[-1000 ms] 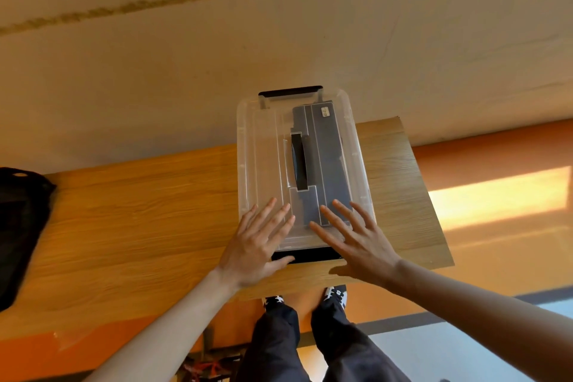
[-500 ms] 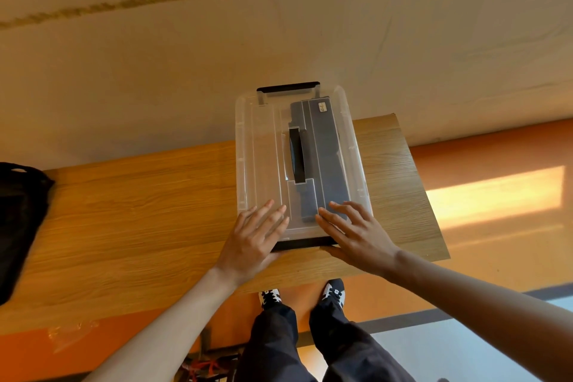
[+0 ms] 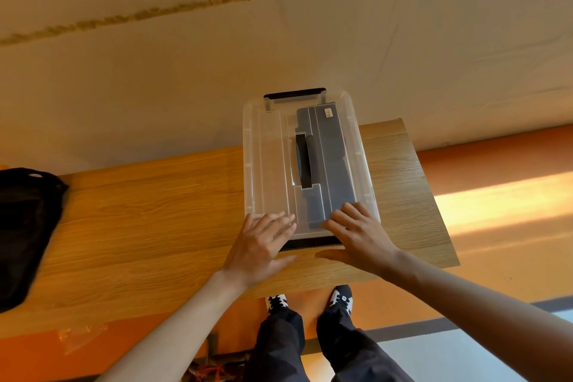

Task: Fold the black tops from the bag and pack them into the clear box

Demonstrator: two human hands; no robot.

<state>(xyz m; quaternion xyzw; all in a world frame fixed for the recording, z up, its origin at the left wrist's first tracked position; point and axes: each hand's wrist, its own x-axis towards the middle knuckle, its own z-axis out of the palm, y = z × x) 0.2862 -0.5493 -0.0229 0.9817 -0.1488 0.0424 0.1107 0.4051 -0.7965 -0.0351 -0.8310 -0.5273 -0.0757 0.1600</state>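
"Where was the clear box [image 3: 269,170] when you had your hands on it?"

"It stood lengthwise at the right end of the wooden table [image 3: 139,226], with its lid on. My left hand [image 3: 259,246] lay on the near left corner of the lid, and my right hand [image 3: 361,236] on the near right corner."

"Were you gripping it?"

"No. Both hands were spread, with the fingers laid on top of the lid, the right ones a little bent. My thumbs pointed toward each other over the table, just in front of the box. The near black latch [image 3: 310,242] sat between my hands."

"And the tops?"

"I could not tell. Something dark grey [image 3: 336,164] showed along the lid's right half, beside the black handle [image 3: 303,161]. Whether it was cloth or plastic, I could not say. The black bag [image 3: 24,226] lay well apart from my hands, at the table's left end."
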